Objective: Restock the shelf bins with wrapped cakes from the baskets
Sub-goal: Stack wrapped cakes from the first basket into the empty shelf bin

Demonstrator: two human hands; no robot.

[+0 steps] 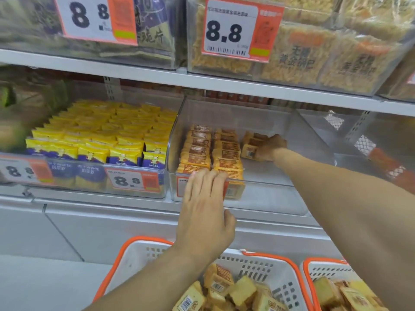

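Note:
A clear shelf bin (pixel 265 182) holds two rows of orange wrapped cakes (pixel 211 151) on its left side. Deep in the bin, my right hand (pixel 270 147) grips a few wrapped cakes (pixel 252 144) that stand as a short third row. My left hand (pixel 205 205) rests on the bin's front rim, its straight fingers touching the front cakes of the rows. Below, a white basket with an orange rim (pixel 258 269) holds loose wrapped cakes (pixel 233 292). A second such basket (pixel 323 270) with more cakes stands at the lower right.
The bin to the left (pixel 96 140) is full of yellow and purple packets. The right part of the cake bin is bare. Bins of snacks with 8.8 price tags (pixel 233 30) fill the shelf above. A white shelf ledge (pixel 112 221) runs beneath the bins.

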